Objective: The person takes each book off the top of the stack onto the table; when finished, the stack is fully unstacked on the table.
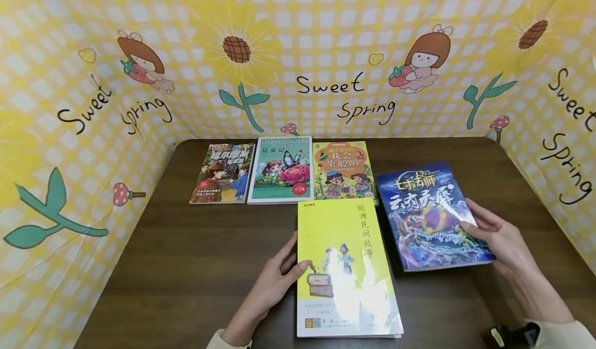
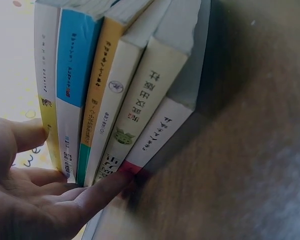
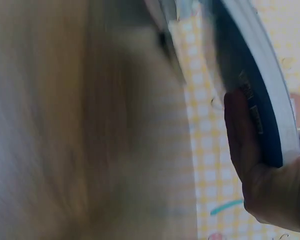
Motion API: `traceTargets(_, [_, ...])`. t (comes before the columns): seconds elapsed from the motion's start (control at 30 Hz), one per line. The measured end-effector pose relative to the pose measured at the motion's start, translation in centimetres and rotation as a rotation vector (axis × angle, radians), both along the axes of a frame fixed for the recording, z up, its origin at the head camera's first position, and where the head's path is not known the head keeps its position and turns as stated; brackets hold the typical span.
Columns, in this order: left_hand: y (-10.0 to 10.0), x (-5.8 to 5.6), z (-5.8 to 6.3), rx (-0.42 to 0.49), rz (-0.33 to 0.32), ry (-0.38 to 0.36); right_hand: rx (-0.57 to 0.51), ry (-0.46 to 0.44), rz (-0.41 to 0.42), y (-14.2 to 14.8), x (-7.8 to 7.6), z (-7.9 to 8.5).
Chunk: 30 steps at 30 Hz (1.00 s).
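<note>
A yellow book [image 1: 332,240] tops a stack seen at the front middle of the head view. My left hand [image 1: 272,284] grips the stack by its left side, thumb on the yellow cover. In the left wrist view several book spines [image 2: 117,90] show, with the fingers along and under them. Over the table's right side my right hand [image 1: 509,245] holds a blue book [image 1: 428,230] by its right edge, thumb on the cover. The right wrist view shows that book's underside [image 3: 262,117] with fingers beneath, raised off the table.
Along the back of the dark wooden table [image 1: 195,266] lie three books side by side: a brown one [image 1: 222,176], a green one [image 1: 279,181] and an orange one [image 1: 343,170]. A yellow checked cloth [image 1: 279,23] surrounds the table's back and sides.
</note>
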<state>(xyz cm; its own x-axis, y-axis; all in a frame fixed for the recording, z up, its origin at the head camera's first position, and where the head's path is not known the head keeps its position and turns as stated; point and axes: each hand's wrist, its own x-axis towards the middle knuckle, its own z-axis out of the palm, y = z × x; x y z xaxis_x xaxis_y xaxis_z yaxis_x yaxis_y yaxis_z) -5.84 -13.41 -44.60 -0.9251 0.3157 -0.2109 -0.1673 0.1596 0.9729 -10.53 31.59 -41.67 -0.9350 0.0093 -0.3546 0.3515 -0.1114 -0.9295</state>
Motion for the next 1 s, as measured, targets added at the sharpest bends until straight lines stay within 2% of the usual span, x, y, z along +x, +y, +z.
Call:
traceTargets(0.13, [0.1,-0.1,0.0,-0.006,-0.012,0.001,0.115,-0.046,-0.076,1.5,-1.7,-0.7])
traceTargets(0.27, [0.1,-0.1,0.1,-0.015,-0.013,-0.010,0.296,-0.025,-0.095,1.5,-3.8,-1.1])
traceTargets(0.37, [0.1,-0.1,0.0,-0.026,-0.003,-0.012,0.420,0.024,-0.115,0.8,-6.2,-0.9])
traceTargets(0.47, [0.1,-0.1,0.0,-0.033,0.009,-0.005,0.459,0.069,-0.139,-0.3,-9.0,-1.0])
traceTargets(0.57, [0.0,-0.1,0.0,-0.022,0.015,-0.001,0.523,0.102,-0.120,-1.5,-11.4,-1.4])
traceTargets(0.63, [0.0,0.0,-0.1,-0.008,0.016,-0.006,0.546,0.094,-0.100,-2.4,-12.7,-1.8])
traceTargets(0.8, [0.1,0.3,-0.1,0.019,0.020,-0.035,0.636,0.061,-0.040,-3.7,-14.2,-2.4])
traceTargets(1.0, [0.1,0.0,0.1,0.029,0.012,-0.016,0.801,0.166,-0.005,-3.7,-14.4,-2.1])
